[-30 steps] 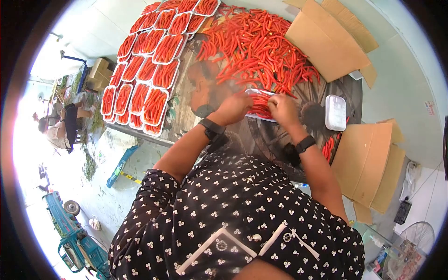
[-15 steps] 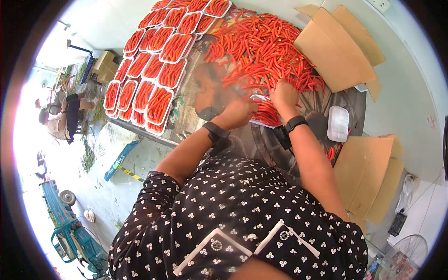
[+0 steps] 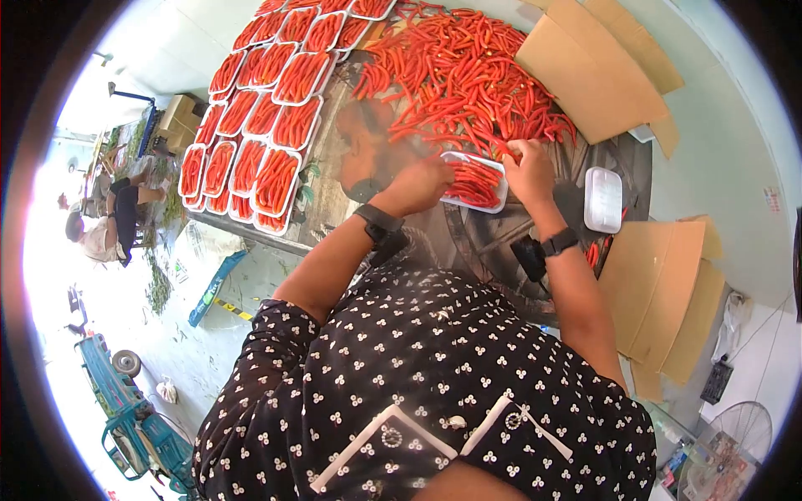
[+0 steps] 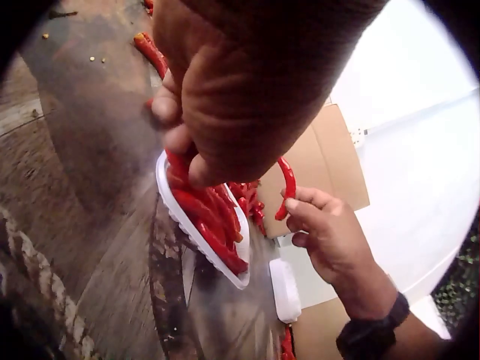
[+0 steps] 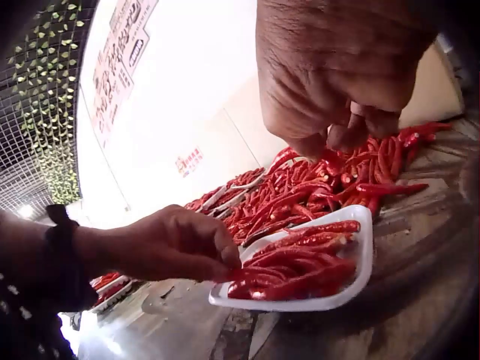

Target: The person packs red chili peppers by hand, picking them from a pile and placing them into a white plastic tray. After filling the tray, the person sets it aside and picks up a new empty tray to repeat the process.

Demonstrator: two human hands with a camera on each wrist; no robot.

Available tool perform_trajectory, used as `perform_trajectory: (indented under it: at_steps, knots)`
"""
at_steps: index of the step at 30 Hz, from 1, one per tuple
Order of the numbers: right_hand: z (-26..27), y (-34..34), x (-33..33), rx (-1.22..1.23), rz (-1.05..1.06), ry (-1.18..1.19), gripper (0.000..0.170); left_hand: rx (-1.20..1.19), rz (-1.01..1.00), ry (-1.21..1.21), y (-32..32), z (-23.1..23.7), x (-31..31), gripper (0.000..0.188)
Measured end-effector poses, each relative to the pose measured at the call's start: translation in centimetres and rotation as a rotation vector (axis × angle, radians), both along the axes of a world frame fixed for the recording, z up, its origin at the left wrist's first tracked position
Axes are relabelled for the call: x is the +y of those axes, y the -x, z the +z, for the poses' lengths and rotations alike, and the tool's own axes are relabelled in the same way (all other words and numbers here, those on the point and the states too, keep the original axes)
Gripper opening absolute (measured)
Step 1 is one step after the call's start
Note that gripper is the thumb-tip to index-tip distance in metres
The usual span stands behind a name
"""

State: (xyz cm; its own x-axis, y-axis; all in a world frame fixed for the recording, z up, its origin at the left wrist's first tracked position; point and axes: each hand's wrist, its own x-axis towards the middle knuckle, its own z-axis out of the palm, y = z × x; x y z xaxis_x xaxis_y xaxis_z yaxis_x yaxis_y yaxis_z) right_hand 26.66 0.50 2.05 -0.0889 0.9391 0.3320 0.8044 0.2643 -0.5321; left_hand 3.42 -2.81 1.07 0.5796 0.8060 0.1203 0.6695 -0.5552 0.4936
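Note:
A white foam tray (image 3: 504, 194) with red chilies (image 3: 474, 185) laid lengthwise in it sits on the table before me. At its left end my left hand (image 3: 416, 187) pinches chilies among those in the tray, fingertips close by the rim. My right hand (image 3: 530, 174) is raised beyond the tray's far right corner. Between its thumb and fingers it pinches a single red chili (image 4: 289, 184), which stands out plainly in the left wrist view. A large loose heap of chilies (image 3: 468, 75) spreads just behind the tray.
Stacked trays full of chilies (image 3: 276, 182) cover the table's left side. A white tray (image 3: 602, 200) lies to the right. Open cardboard boxes (image 3: 589, 75) stand at the back right and lower right (image 3: 656, 284). A person (image 3: 104, 238) sits far left.
My right hand has gone from the tray to the heap's edge and returned towards the tray's right side with a chili. The left hand stays at the tray's left end.

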Motion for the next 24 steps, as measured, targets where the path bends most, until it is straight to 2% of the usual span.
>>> perform_trajectory:
  at_steps: [1, 4, 6, 9, 12, 18, 20, 24]
  knots:
    - [-0.1, -0.5, -0.9, 0.075, 0.014, 0.037, 0.016, -0.001, -0.009, 0.006, 0.0, 0.1, 0.0, 0.008]
    - [0.7, -1.4, -3.9, 0.001, 0.094, 0.007, 0.018, 0.014, -0.015, -0.006, 0.1, -0.1, 0.1, 0.01]
    - [0.2, -1.4, -5.6, 0.032, 0.109, -0.032, 0.018, -0.067, -0.014, -0.057, 0.1, 0.1, -0.1, 0.01]
    - [-0.4, -1.0, -7.2, 0.05, 0.151, 0.126, 0.018, -0.154, -0.023, -0.052, -0.3, 0.8, -0.4, 0.01]
    - [-1.0, -0.6, -7.4, 0.045, 0.148, 0.083, 0.017, -0.173, -0.103, -0.152, -0.5, 0.4, -0.2, 0.009]
    - [-1.5, -0.3, -6.8, -0.004, 0.2, 0.061, 0.018, -0.145, -0.065, -0.037, -0.7, 0.1, 0.0, 0.009]
    - [-1.2, -0.3, -7.1, -0.007, 0.196, 0.076, 0.017, -0.201, -0.062, -0.036, -0.9, 0.0, -0.2, 0.01]
    - [-1.6, -0.6, -7.2, -0.018, 0.202, 0.085, 0.017, -0.08, -0.062, -0.04, -0.9, 0.3, -0.1, 0.011]
